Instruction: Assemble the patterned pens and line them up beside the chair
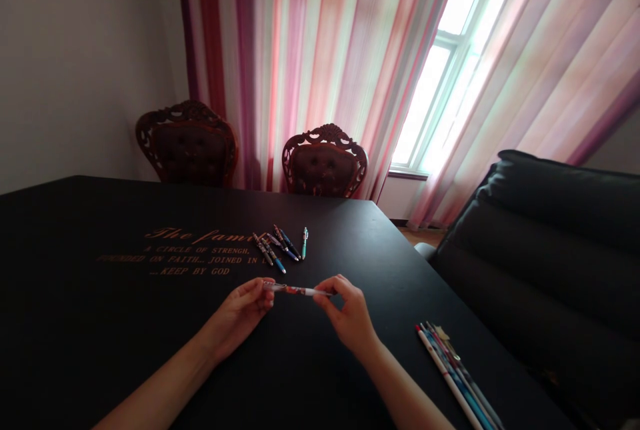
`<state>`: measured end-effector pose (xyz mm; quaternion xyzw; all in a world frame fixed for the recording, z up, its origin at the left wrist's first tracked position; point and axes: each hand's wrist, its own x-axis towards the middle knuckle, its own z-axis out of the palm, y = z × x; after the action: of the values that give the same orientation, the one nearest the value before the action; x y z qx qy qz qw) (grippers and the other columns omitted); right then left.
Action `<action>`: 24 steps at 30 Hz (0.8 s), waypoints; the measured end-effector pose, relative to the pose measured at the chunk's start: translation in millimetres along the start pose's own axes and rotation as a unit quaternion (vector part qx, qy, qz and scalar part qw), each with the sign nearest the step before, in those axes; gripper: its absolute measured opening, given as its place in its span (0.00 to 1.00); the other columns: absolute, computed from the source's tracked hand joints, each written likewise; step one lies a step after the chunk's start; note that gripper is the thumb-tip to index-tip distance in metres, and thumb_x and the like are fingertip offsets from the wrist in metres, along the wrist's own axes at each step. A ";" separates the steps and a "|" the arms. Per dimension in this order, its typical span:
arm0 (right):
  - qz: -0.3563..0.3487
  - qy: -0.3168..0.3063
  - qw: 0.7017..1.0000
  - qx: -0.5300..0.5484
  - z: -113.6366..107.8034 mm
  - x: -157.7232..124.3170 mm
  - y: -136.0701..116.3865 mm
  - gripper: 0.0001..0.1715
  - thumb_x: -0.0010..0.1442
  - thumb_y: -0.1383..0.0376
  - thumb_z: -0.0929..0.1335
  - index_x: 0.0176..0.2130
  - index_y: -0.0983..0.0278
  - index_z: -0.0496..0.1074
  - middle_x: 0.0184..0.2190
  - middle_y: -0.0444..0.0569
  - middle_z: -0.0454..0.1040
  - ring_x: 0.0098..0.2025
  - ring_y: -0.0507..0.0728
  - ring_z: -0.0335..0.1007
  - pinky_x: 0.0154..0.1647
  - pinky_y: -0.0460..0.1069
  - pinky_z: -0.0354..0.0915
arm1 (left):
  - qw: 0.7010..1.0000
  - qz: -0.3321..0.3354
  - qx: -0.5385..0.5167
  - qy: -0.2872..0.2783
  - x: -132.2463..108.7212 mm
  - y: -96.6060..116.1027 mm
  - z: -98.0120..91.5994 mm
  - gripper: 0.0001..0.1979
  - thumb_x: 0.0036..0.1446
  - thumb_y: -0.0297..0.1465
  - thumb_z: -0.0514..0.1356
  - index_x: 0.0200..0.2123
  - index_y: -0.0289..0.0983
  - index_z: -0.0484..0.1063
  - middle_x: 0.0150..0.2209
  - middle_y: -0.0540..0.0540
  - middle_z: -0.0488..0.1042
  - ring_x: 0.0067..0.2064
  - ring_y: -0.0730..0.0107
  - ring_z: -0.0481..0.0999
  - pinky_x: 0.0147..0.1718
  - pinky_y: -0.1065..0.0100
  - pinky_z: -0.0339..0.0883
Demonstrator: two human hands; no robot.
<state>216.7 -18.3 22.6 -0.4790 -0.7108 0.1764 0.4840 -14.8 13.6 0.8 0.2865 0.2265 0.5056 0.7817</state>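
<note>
A white pen (295, 290) with a reddish pattern lies level between my two hands, above the black table. My left hand (246, 309) pinches its clip end. At the other end, the thumb and fingers of my right hand (347, 313) close round the tip. Just beyond, several pens (270, 250) rest in a loose pile, some dark-patterned and one with a blue end. A mint-green pen (305, 243) lies apart to the right of that pile.
On the right of the black table (125, 330) lies a bundle of long slim pens or brushes (453, 370). Carved chairs (193, 147) stand behind the far edge. A black leather seat (545, 263) flanks the right edge. Striped curtains (310, 50) hang behind.
</note>
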 end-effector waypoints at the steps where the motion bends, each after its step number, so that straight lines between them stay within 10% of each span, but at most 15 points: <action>1: 0.001 0.001 1.000 0.000 0.2 0.1 0.4 0.01 0.57 0.68 0.70 0.32 0.63 0.74 0.29 0.45 0.73 0.33 0.55 0.68 0.36 0.49 0.62 | 1.000 -0.001 0.002 -0.001 0.3 -0.4 -0.4 0.06 0.52 0.23 0.68 0.35 0.30 0.79 0.27 0.47 0.78 0.29 0.74 0.75 0.32 0.75 0.71; 18: -0.058 -0.036 0.992 -0.105 -0.5 3.5 -3.4 0.02 0.59 0.67 0.70 0.33 0.62 0.74 0.29 0.44 0.72 0.36 0.56 0.65 0.41 0.51 0.60 | 1.000 0.010 0.018 0.012 -0.9 -1.0 1.8 0.08 0.60 0.28 0.63 0.41 0.31 0.78 0.31 0.45 0.79 0.33 0.72 0.77 0.37 0.72 0.72; 24: -0.060 0.103 0.972 -0.202 -44.1 20.6 -24.5 0.06 0.61 0.62 0.68 0.33 0.60 0.76 0.32 0.47 0.72 0.39 0.57 0.65 0.44 0.52 0.59 | 0.996 -0.020 0.086 0.001 -0.9 0.3 2.1 0.13 0.62 0.32 0.60 0.47 0.33 0.76 0.35 0.43 0.80 0.36 0.69 0.77 0.39 0.71 0.71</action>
<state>240.5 -21.9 71.5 -0.5391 -0.7053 -0.0509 0.4576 -13.9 12.4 2.6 0.3476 0.2753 0.4688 0.7639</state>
